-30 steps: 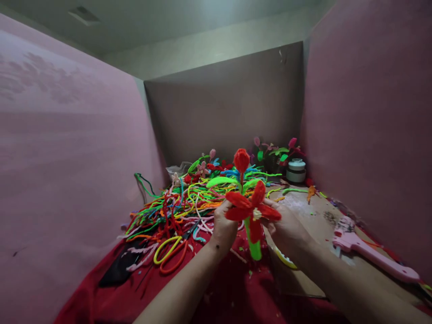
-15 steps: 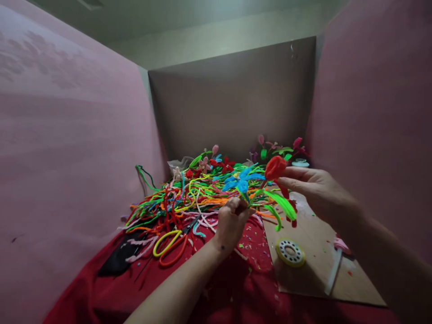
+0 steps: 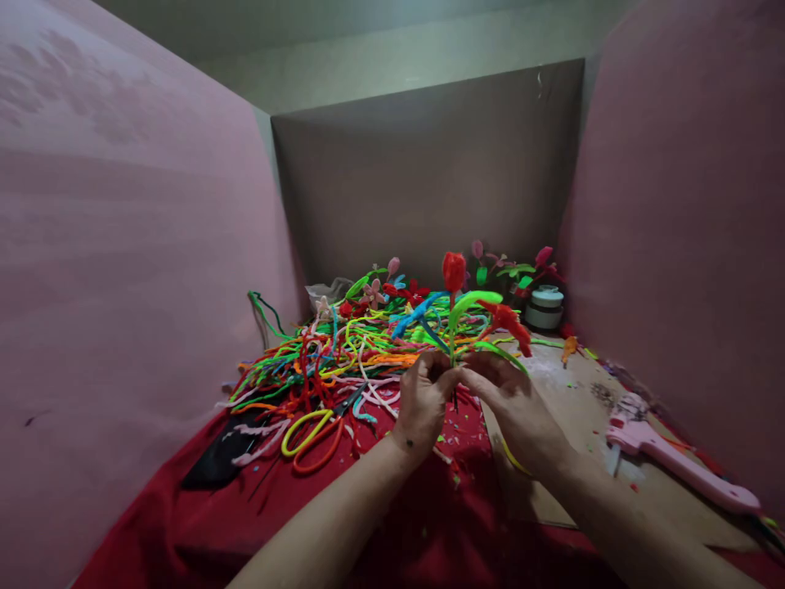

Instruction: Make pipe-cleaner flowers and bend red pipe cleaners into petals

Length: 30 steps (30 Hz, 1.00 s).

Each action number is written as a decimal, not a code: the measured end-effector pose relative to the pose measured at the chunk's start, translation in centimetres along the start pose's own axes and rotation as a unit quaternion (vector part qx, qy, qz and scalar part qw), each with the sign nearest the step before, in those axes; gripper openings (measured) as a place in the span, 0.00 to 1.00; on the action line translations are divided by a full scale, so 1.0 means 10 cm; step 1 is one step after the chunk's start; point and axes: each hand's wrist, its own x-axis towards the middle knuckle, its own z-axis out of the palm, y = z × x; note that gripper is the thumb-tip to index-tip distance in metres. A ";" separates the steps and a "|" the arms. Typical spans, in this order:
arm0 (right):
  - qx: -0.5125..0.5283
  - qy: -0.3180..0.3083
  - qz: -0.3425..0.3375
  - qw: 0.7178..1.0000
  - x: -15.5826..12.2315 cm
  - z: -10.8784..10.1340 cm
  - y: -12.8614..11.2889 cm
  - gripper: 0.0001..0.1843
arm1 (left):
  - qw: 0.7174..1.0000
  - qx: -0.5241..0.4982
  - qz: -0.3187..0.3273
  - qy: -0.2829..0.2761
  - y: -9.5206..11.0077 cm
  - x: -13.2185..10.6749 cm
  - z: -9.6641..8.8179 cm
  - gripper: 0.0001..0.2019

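Both hands meet over the red cloth at a small bunch of pipe-cleaner flowers. My left hand (image 3: 424, 398) is closed around its stems. My right hand (image 3: 513, 402) pinches the same stems from the other side, fingertips touching the left ones. The bunch has a red tulip-like bud (image 3: 454, 272) standing upright, a blue flower (image 3: 420, 317) leaning left, a second red flower (image 3: 508, 323) tilted right, and bright green leaves (image 3: 472, 303). Dark stem ends poke out below the fingers. What lies inside the grip is hidden.
Behind lies a heap of coloured pipe cleaners (image 3: 361, 343), with scissors (image 3: 316, 438) in front. On the cardboard (image 3: 552, 499) at right rests a pink glue gun (image 3: 680, 458). A lidded jar (image 3: 545, 309) and finished flowers (image 3: 518, 270) stand at the back. Side panels close in the space.
My right hand has come down from the red bud to the stems. The bunch has turned more upright, its blue flower now side-on. The glue gun has come into fuller view.
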 end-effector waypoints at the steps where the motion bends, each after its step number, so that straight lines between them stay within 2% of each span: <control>1: 0.009 -0.014 0.007 1.000 0.03 0.02 0.00 0.10 | 1.000 -0.001 -0.001 -0.005 -0.01 -0.01 0.00 0.07; 4: 0.058 -0.076 0.008 0.995 0.05 0.06 0.08 0.11 | 1.000 -0.002 0.003 -0.023 -0.01 -0.02 -0.01 0.07; 8: 0.107 -0.061 0.006 0.992 0.03 0.06 0.20 0.13 | 0.998 0.021 0.012 -0.053 0.08 0.01 -0.06 0.07; 10: 0.083 -0.043 -0.002 0.996 0.02 0.05 0.21 0.12 | 0.994 0.021 -0.014 -0.111 0.15 0.03 -0.12 0.06; 12: 0.066 -0.035 -0.012 0.997 0.03 0.04 0.20 0.11 | 0.980 -0.022 -0.054 -0.190 0.22 0.05 -0.18 0.06; 13: 0.074 -0.028 -0.011 0.997 0.04 0.04 0.20 0.11 | 0.976 -0.050 -0.068 -0.201 0.24 0.06 -0.20 0.07; 14: 0.090 -0.020 -0.007 0.996 0.04 0.04 0.19 0.11 | 0.978 -0.076 -0.075 -0.179 0.25 0.07 -0.22 0.08; 17: 0.123 -0.005 0.012 0.992 0.05 0.07 0.16 0.12 | 0.986 -0.141 -0.064 -0.054 0.24 0.09 -0.23 0.11; 18: 0.119 -0.011 0.017 0.993 0.04 0.08 0.15 0.12 | 0.985 -0.160 -0.058 -0.032 0.24 0.09 -0.22 0.13; 21: 0.084 -0.037 0.034 0.995 0.00 0.09 0.13 0.14 | 0.972 -0.218 -0.074 -0.047 0.24 0.09 -0.18 0.17; 25: 0.037 -0.043 0.032 0.998 -0.05 0.09 0.17 0.16 | 0.960 -0.238 -0.136 -0.065 0.28 0.04 -0.10 0.15; 28: 0.079 -0.036 0.042 0.995 -0.07 0.11 0.24 0.15 | 0.976 -0.191 -0.099 -0.044 0.33 -0.02 -0.04 0.09; 30: 0.134 -0.039 0.055 0.989 -0.09 0.13 0.25 0.15 | 0.984 -0.157 -0.075 -0.033 0.35 -0.06 0.00 0.10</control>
